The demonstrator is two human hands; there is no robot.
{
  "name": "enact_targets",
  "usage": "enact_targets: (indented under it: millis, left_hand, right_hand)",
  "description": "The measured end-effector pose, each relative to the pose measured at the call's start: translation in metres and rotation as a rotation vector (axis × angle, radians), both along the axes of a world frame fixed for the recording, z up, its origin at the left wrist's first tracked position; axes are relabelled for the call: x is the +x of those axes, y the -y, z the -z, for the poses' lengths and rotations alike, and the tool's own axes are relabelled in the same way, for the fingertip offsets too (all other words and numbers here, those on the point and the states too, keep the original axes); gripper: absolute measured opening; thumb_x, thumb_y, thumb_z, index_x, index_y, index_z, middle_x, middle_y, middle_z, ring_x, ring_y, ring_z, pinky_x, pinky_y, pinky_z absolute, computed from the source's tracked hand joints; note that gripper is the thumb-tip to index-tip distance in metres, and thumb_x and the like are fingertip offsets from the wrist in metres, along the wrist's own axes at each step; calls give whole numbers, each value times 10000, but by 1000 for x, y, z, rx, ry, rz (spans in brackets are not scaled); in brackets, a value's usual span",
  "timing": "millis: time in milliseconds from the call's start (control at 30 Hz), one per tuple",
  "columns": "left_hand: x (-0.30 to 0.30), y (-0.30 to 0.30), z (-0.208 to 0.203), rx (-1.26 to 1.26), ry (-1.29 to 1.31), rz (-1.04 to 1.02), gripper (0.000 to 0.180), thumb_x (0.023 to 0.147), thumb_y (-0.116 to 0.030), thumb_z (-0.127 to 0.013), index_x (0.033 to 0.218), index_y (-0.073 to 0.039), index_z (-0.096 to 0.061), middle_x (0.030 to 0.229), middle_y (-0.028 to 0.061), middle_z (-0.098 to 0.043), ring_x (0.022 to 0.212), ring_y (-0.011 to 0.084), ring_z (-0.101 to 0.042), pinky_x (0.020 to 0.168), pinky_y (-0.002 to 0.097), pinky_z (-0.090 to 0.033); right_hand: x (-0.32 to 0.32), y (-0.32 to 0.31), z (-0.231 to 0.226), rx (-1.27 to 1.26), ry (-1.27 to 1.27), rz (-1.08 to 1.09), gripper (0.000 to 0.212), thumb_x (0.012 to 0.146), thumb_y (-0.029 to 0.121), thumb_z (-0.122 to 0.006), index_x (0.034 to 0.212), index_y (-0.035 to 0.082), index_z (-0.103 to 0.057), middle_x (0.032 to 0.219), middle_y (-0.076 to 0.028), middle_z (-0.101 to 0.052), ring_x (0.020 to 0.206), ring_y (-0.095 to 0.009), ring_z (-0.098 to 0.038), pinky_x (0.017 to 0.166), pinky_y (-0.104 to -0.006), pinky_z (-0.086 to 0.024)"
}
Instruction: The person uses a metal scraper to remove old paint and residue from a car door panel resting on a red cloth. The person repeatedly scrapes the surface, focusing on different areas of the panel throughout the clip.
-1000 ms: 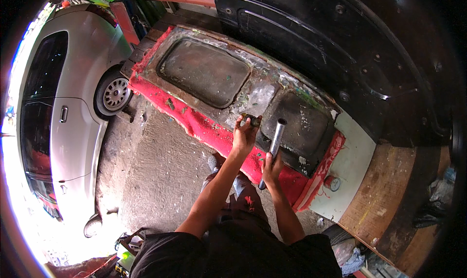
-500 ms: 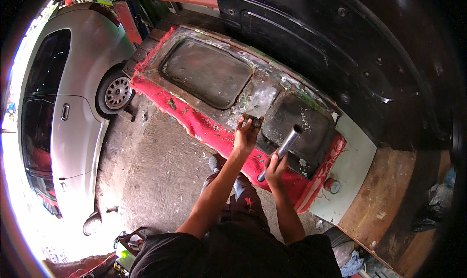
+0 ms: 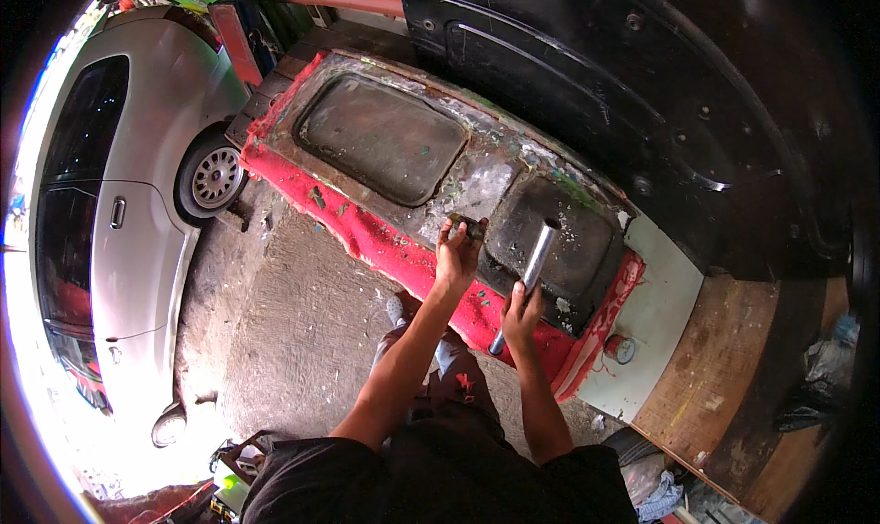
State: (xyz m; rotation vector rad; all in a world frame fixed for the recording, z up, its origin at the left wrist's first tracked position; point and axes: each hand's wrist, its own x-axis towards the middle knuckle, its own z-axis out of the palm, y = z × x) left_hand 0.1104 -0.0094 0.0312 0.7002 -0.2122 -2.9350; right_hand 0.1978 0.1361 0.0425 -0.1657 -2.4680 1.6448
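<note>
In my right hand is a silver metal pipe, its fingers wrapped around the lower part. The pipe's open upper end points away from me, over the panel's right recess. My left hand grips a small dark block between thumb and fingers, just above the near side of the panel. This worn metal panel has two rounded rectangular recesses, flaking paint and scattered chips. A red cloth lies beneath it and hangs over the near edge.
A silver car stands to the left on the rough concrete floor. A large black panel leans behind the bench. At right, a small can sits on a pale board, beside a wooden board.
The view has shifted slightly, so most things appear a little further left. The pipe's upper end has swung a little left and away. Both hands keep their grips.
</note>
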Motion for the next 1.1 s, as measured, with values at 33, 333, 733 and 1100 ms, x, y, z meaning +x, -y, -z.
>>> enact_targets:
  millis: [33,333,733,1100]
  left_hand:
    - [-1,-1,-3,7,0,0,293,882,48,-548,1138,-72,-474,1157,131,-535,1114,389,-558,1039,462,-456]
    - [-3,-4,1,-54,53,21,303,898,55,-525,1137,-116,-454,1133,144,-565,1139,412,-560,991,469,-476]
    - [-11,-6,9,-64,14,-8,388,892,39,-544,1214,-123,-400,1192,196,-518,1142,421,-550,1026,483,-455]
    - [-7,-14,8,-54,90,46,392,873,83,-553,1156,-163,-437,1043,180,-591,1012,361,-622,876,461,-514]
  right_hand:
    - [4,-1,11,-64,-8,-5,284,974,223,-497,1037,-53,-514,696,-118,-528,599,-235,-536,564,-384,-420]
    - [-9,12,2,17,191,-62,324,981,282,-475,1031,-35,-521,691,-182,-550,617,-311,-564,579,-421,-443]
    - [-11,8,-3,34,159,-62,363,984,330,-488,1050,-25,-522,748,-205,-585,688,-356,-608,642,-447,-456]
    - [-10,17,-3,147,346,-280,369,977,342,-494,1062,-15,-536,783,-245,-603,715,-403,-611,632,-476,-456]
